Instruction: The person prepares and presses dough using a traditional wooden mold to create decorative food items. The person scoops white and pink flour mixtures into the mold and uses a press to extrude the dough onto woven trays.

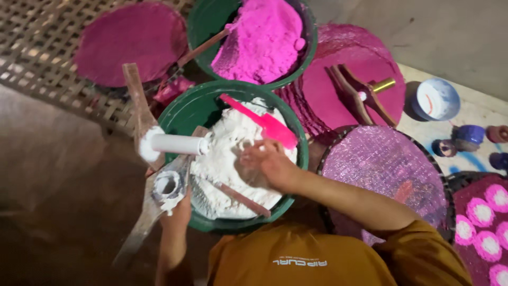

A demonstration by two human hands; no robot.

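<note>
A green bowl (182, 108) in front of me is heaped with white powder (227, 145). My right hand (270, 165) is down in the powder with its fingers curled into a pinch of it. A pink plastic scoop (264, 125) lies on the heap just beyond that hand. My left hand (177, 209) grips a powder-coated tube mould (168, 185) on a wooden handle at the bowl's left rim. A second white tube mould (174, 144) rests across the rim above it. A thin wooden stick (241, 198) lies in the powder.
A second green bowl (198, 32) behind holds pink powder (262, 39). Round pink-stained trays (129, 39) (381, 164) stand around. A wooden tool with a brass tube (370, 90), a small white bowl (436, 99), small pots (468, 135) and pink-and-white discs (484, 214) sit to the right.
</note>
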